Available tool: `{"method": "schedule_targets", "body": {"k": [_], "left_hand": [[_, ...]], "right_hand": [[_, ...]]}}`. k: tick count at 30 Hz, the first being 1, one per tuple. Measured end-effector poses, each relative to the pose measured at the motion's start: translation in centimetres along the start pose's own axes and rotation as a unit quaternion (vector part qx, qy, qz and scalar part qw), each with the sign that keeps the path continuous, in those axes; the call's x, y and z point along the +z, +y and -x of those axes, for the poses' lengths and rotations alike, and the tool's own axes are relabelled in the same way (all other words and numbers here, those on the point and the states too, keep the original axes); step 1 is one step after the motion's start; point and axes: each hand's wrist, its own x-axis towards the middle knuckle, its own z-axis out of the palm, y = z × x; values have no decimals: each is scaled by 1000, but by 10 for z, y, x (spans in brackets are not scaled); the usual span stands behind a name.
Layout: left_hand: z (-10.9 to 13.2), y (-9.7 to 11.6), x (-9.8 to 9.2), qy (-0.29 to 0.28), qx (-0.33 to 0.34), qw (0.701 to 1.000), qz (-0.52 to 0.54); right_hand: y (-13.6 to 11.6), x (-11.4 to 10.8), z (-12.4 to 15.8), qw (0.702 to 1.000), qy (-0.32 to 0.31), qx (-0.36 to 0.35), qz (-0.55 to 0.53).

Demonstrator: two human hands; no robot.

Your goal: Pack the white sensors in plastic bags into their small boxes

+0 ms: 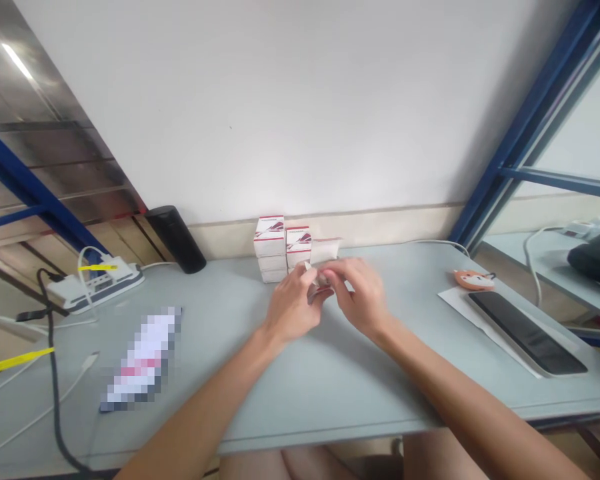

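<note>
My left hand [293, 303] and my right hand [361, 295] meet over the middle of a pale grey table [300, 387]. Both have their fingers closed round a small white and red box [319, 285] held between them, slightly blurred. Just behind the hands, against the wall, stands a stack of small white boxes with red stripes [280, 248], two piles side by side, with another white box [325, 250] lying to their right.
A black cylinder [176, 239] leans at the back left beside a white power strip [97, 283] with cables. A blurred-out flat item [143, 360] lies at front left. At right lie a black phone [527, 332] on white paper and an orange fox-shaped item [474, 279]. Blue shelf frames flank the table.
</note>
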Motion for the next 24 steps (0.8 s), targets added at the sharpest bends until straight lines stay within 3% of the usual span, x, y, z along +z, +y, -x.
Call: {"method": "schedule_targets", "body": {"k": [6, 17, 20, 24], "left_hand": [[2, 0, 1, 10, 4, 1000, 4], [4, 4, 1, 4, 43, 999, -32], [5, 0, 3, 22, 38, 999, -13], [6, -9, 8, 75, 64, 994, 42]], "right_hand": [[22, -10, -10, 997, -22, 34, 69], [22, -42, -21, 983, -161, 91, -23], [20, -36, -18, 984, -148, 93, -22], [16, -20, -13, 970, -93, 166, -152]]}}
